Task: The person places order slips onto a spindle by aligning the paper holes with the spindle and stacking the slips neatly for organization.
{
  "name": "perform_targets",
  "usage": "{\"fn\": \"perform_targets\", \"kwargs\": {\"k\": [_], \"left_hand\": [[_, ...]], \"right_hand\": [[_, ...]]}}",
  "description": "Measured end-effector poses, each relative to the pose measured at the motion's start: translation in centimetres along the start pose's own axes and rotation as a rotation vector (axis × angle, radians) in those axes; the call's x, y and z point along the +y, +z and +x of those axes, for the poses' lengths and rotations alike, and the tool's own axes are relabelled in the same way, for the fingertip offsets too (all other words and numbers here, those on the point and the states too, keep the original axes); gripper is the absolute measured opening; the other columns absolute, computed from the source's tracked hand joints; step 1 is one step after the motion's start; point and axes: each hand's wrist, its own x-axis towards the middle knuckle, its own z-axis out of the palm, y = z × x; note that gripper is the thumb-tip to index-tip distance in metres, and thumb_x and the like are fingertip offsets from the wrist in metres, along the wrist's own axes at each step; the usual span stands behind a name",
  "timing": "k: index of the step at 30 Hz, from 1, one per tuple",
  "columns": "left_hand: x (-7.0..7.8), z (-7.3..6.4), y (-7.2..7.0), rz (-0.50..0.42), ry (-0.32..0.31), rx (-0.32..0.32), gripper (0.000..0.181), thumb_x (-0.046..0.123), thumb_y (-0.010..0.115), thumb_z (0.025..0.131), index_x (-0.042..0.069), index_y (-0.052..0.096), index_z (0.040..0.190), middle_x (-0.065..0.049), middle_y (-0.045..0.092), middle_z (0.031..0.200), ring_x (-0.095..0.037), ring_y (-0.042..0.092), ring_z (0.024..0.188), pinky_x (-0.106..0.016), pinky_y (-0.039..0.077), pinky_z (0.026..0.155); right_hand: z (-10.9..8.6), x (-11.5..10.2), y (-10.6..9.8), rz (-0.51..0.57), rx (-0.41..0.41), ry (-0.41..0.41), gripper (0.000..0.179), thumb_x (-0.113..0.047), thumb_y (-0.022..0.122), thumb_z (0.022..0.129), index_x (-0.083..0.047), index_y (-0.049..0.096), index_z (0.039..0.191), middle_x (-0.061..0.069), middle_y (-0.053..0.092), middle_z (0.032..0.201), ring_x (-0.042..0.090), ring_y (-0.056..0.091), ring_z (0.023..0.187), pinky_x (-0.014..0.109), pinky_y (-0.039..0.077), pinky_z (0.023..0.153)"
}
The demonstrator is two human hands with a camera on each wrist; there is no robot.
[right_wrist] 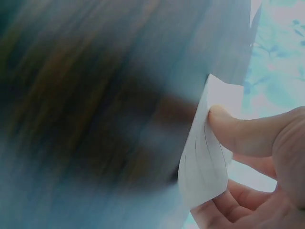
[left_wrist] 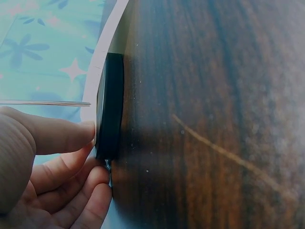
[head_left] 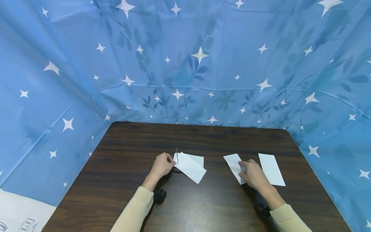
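A receipt spike, a thin upright metal pin (head_left: 177, 154) on a round black base (left_wrist: 110, 105), stands on the table left of centre. Lined paper slips (head_left: 191, 168) are over its base, overlapping at angles, with the pin rising through them. At their left end, my left hand (head_left: 163, 165) pinches the slip's edge between thumb and forefinger, right beside the base. My right hand (head_left: 253, 174) holds another paper slip (right_wrist: 205, 157), thumb on its face and fingers behind; it bends in the grip. Farther right lies a lined slip (head_left: 271, 169) flat on the table.
The dark wood-grain table (head_left: 220, 206) has rounded far corners. Behind and beside it hangs a blue curtain (head_left: 185, 64) with white stars and leaves. A white printed sheet or box (head_left: 20, 212) shows at the lower left, beyond the table's edge.
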Motion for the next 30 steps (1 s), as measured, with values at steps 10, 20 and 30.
{"fn": "perform_targets", "kwargs": {"k": [10, 20, 30], "left_hand": [[-0.1, 0.1, 0.0, -0.014, 0.011, 0.004, 0.014, 0.015, 0.074, 0.09, 0.009, 0.066, 0.08, -0.003, 0.058, 0.078, -0.019, 0.054, 0.068, -0.036, 0.046, 0.064], [-0.6, 0.2, -0.1, -0.056, 0.035, -0.003, 0.014, 0.013, 0.075, 0.088, 0.009, 0.067, 0.077, -0.002, 0.059, 0.077, -0.018, 0.053, 0.066, -0.034, 0.046, 0.061], [-0.6, 0.0, -0.1, -0.068, 0.061, 0.009, 0.017, 0.015, 0.072, 0.09, 0.008, 0.066, 0.077, -0.003, 0.059, 0.078, -0.017, 0.052, 0.066, -0.034, 0.044, 0.061]], "right_hand": [[0.6, -0.7, -0.1, 0.168, -0.053, 0.068, 0.041, -0.003, 0.076, 0.084, 0.004, 0.067, 0.123, 0.034, 0.058, 0.123, 0.048, 0.058, 0.111, 0.06, 0.048, 0.089], [0.7, -1.6, -0.2, 0.224, -0.037, 0.074, 0.032, -0.004, 0.073, 0.087, 0.004, 0.069, 0.118, 0.033, 0.059, 0.125, 0.048, 0.058, 0.114, 0.06, 0.047, 0.091], [0.7, -2.1, 0.2, 0.273, 0.023, 0.059, 0.025, -0.001, 0.068, 0.088, 0.005, 0.072, 0.112, 0.029, 0.064, 0.12, 0.037, 0.062, 0.1, 0.055, 0.051, 0.084]]}}
